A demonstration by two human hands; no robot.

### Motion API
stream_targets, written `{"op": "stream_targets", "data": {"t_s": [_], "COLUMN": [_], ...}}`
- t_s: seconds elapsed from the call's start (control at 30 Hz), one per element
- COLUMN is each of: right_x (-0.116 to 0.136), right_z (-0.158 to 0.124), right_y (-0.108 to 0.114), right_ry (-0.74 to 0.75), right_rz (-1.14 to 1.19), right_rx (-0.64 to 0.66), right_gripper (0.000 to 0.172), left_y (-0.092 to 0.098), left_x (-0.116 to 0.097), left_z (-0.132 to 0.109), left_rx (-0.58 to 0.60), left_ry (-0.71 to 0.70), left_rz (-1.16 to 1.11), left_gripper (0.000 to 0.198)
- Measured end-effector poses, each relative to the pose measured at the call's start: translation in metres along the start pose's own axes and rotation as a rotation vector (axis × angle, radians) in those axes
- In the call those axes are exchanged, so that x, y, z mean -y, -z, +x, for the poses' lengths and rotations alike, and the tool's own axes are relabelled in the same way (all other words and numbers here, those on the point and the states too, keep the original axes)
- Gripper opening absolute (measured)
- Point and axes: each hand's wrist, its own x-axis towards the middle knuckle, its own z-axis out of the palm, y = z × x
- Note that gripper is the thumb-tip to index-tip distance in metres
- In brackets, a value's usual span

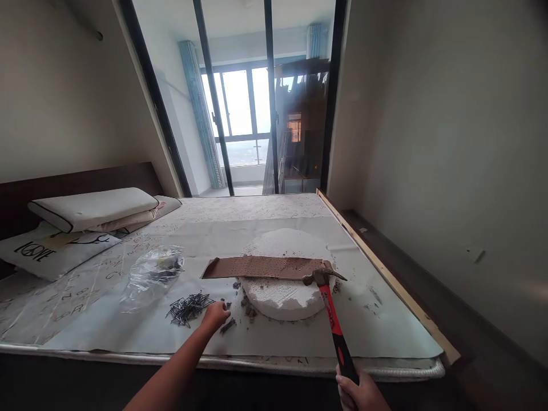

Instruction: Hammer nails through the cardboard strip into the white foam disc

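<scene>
My right hand is wrapped round the black-and-red handle of a claw hammer. The hammer's head lies over the right end of a brown perforated strip. This strip rests across a round white slab with a rough, chipped surface. My left hand is closed, its fingers pressed together, just right of a pile of loose nails. Whatever it pinches is too small to make out. A small bunch of nails lies to the right of that hand, and grey crumbs sit along the slab's left edge.
A pale sheet covers part of the mattress. On it, left of the strip, lies a clear plastic bag. Pillows are stacked at the headboard. A wooden rail runs along the right edge; glass doors stand behind.
</scene>
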Motion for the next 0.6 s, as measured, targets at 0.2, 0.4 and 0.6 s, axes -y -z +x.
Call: {"op": "stream_targets", "data": {"t_s": [0.2,0.4,0.6], "right_x": [0.004,0.006,0.007], "right_z": [0.004,0.006,0.009], "right_y": [0.009,0.013,0.024], "right_ry": [-0.051,-0.032,-0.015], "right_rz": [0.019,0.098,0.076], "right_rx": [0.049,-0.002,0.011], "right_gripper": [0.034,0.035,0.041], "left_y": [0.019,0.021,0.000], "left_x": [-0.049,-0.122,-0.186], "left_z": [-0.026,-0.040,-0.019], "left_rx": [0.162,0.218,0.204], "left_ry": [-0.152,-0.240,-0.294], "left_rz": [-0.819,-1.149,-1.181], "left_gripper": [0.027,0.038,0.032]}}
